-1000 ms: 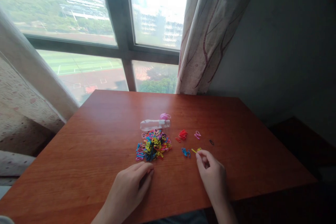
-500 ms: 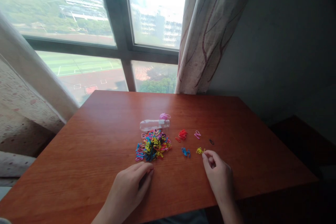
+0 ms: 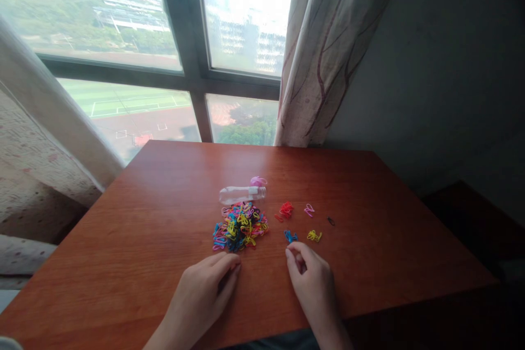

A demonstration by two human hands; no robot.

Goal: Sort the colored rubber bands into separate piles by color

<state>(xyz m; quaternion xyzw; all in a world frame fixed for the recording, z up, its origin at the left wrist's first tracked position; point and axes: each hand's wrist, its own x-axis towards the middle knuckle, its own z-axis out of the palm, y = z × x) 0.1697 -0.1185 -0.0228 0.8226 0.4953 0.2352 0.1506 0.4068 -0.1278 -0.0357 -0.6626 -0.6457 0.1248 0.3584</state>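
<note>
A mixed heap of small colourful rubber bands (image 3: 240, 227) lies on the table. My left hand (image 3: 207, 287) rests just in front of it, fingers curled and tips together. Whatever those fingertips may hold is too small to make out. My right hand (image 3: 309, 270) is also closed, thumb near forefinger, just in front of a small group of blue rubber bands (image 3: 290, 236). Anything in its pinch is hidden. Close by lie yellow rubber bands (image 3: 314, 235), red rubber bands (image 3: 286, 209), a pink rubber band (image 3: 309, 210) and a dark rubber band (image 3: 331, 221).
Behind the heap a clear plastic bottle (image 3: 241, 194) lies on its side, with a pink-purple piece (image 3: 258, 181) beyond it. The wooden table (image 3: 123, 240) reaches back to a window (image 3: 192, 82), where a patterned curtain (image 3: 315, 54) hangs.
My right hand has moved left, from beside the yellow rubber bands to in front of the blue ones. My left hand has stayed in place.
</note>
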